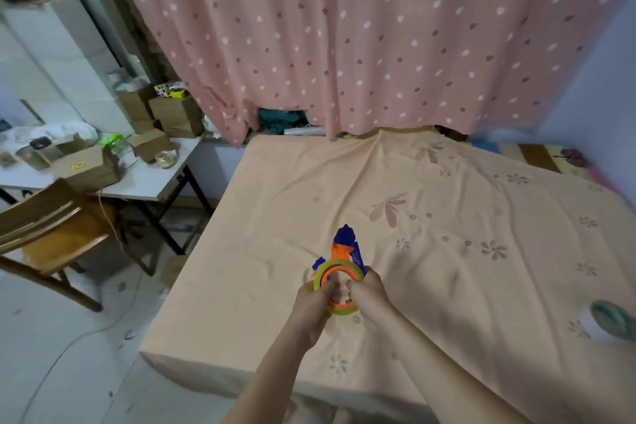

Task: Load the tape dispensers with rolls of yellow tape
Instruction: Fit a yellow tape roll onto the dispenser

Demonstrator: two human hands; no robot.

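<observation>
Near the bed's (pixel 241 251) front edge, left hand (pixel 311 303) and right hand (pixel 370 296) pinch the yellow tape roll (pixel 339 286), seating it on the blue-and-orange tape dispenser (pixel 346 248); loading looks unfinished.

Pink dotted curtain (pixel 361 31) hangs behind the peach-sheeted bed (pixel 430 217). White folding table (pixel 151 182) and wooden chair (pixel 51 227) stand left.
</observation>
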